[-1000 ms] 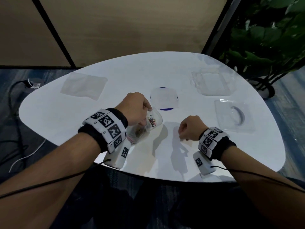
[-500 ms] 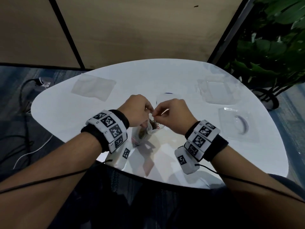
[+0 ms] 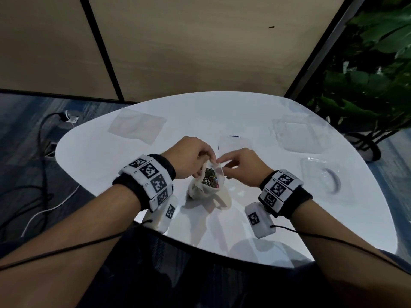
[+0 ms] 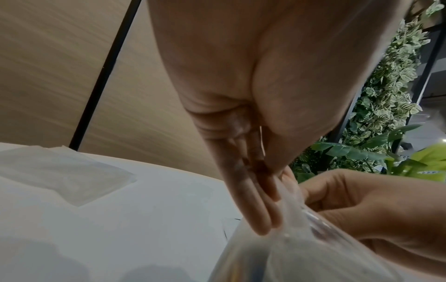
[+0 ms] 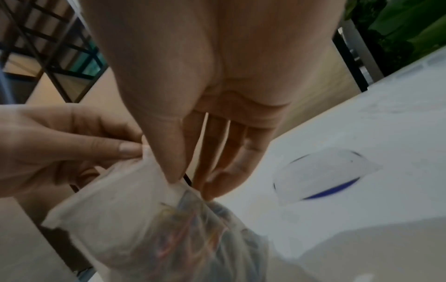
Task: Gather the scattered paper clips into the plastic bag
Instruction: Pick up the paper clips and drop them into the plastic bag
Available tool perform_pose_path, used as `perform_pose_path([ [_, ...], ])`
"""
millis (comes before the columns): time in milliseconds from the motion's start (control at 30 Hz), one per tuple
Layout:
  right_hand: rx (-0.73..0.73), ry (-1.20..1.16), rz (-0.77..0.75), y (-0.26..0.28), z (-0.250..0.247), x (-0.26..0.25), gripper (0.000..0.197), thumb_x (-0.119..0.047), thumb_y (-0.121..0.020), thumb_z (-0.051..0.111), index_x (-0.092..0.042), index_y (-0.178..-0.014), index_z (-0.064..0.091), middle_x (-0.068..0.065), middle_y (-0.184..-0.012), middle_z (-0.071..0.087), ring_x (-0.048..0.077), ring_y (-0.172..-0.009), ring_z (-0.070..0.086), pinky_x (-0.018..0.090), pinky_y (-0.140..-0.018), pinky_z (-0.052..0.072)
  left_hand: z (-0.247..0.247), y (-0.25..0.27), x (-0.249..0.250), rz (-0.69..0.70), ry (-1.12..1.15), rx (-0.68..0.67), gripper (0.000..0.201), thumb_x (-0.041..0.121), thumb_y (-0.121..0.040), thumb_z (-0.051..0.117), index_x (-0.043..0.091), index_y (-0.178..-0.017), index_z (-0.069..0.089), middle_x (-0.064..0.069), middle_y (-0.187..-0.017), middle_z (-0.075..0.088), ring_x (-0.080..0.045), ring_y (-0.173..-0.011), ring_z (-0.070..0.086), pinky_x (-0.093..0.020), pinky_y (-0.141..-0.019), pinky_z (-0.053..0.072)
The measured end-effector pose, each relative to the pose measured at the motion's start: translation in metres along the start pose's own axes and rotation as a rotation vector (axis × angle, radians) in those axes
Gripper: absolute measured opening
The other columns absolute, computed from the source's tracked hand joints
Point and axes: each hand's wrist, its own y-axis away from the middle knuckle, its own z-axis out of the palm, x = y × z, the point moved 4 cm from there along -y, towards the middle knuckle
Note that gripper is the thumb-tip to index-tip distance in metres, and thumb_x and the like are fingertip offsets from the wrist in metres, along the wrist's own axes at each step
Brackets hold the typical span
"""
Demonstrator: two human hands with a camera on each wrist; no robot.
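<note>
The left hand (image 3: pixel 192 155) pinches one side of the top edge of the plastic bag (image 3: pixel 205 185), and the right hand (image 3: pixel 241 166) pinches the other side with thumb and fingers. The two hands are close together, almost touching, and they hold the bag's mouth open above the white table (image 3: pixel 111 170). The bag's bottom sits on the table, near the front edge. Inside the bag is a pile of paper clips (image 3: pixel 210 180) in many colours. Just behind the hands lies a clear lid over a dark blue ring (image 3: pixel 234 142). Far off to the left lies a flat clear bag (image 3: pixel 136 125). To the right are two clear plastic trays (image 3: pixel 298 135), one behind the other. A green plant (image 3: pixel 378 70) stands past the table on the right.
</note>
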Motion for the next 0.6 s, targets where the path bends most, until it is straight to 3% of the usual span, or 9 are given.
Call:
perform_pose_path([
  [100,-0.019,-0.144,0.008,-0.001,0.01,-0.004,0.013,-0.02,-0.085,0.075,-0.01,-0.092,0.076,0.006,-0.088,0.077,0.01,-0.068,0.07,0.039,-0.074,0.062,-0.006,0.0,-0.007,0.014,-0.018,0.013,0.026,0.008,-0.099,0.046,0.016,-0.098,0.071,-0.011,-0.078,0.07,-0.021,-0.063,0.071,-0.029,-0.064,0.062],
  [233,-0.033,-0.27,0.04,0.001,0.012,-0.013,0.009,-0.014,-0.09,0.066,-0.008,-0.094,0.072,0.01,-0.091,0.074,0.016,-0.075,0.07,0.044,-0.075,0.062,-0.008,0.0,-0.017,0.005,-0.012,0.04,0.025,0.01,-0.098,0.047,0.018,-0.101,0.07,-0.003,-0.078,0.069,-0.015,-0.056,0.069,-0.023,-0.06,0.058],
  [300,-0.027,-0.346,0.066,0.004,0.013,-0.018,0.011,-0.017,-0.088,0.07,-0.009,-0.096,0.069,0.008,-0.095,0.072,0.019,-0.078,0.071,0.043,-0.073,0.063,-0.008,-0.001,-0.021,-0.01,0.036,0.073,0.021,0.01,-0.097,0.05,0.019,-0.103,0.068,-0.003,-0.08,0.069,-0.016,-0.058,0.071,-0.024,-0.06,0.059],
  [400,0.038,-0.26,0.046,0.009,0.017,-0.023,0.016,-0.013,-0.082,0.075,-0.007,-0.09,0.063,0.01,-0.089,0.069,0.021,-0.07,0.074,0.04,-0.067,0.063,-0.008,0.0,-0.024,-0.042,0.16,0.093,0.017,0.013,-0.095,0.057,0.019,-0.11,0.064,-0.005,-0.084,0.073,-0.019,-0.066,0.074,-0.029,-0.067,0.062],
  [500,0.144,-0.2,0.11,0.008,0.016,-0.018,0.008,0.002,-0.08,0.065,-0.004,-0.079,0.06,0.01,-0.072,0.068,0.025,-0.057,0.073,0.047,-0.064,0.062,-0.01,0.003,-0.024,-0.079,0.245,0.017,0.027,0.006,-0.093,0.053,0.018,-0.116,0.062,-0.006,-0.089,0.076,-0.017,-0.08,0.074,-0.028,-0.075,0.061],
  [600,0.205,-0.38,0.289,0.004,0.01,-0.007,0.012,0.006,-0.078,0.057,-0.006,-0.075,0.059,0.011,-0.062,0.068,0.032,-0.057,0.072,0.051,-0.071,0.062,-0.012,0.01,-0.031,-0.075,0.036,-0.162,0.039,-0.001,-0.084,0.053,0.019,-0.114,0.069,0.0,-0.098,0.076,-0.014,-0.096,0.071,-0.031,-0.088,0.057],
])
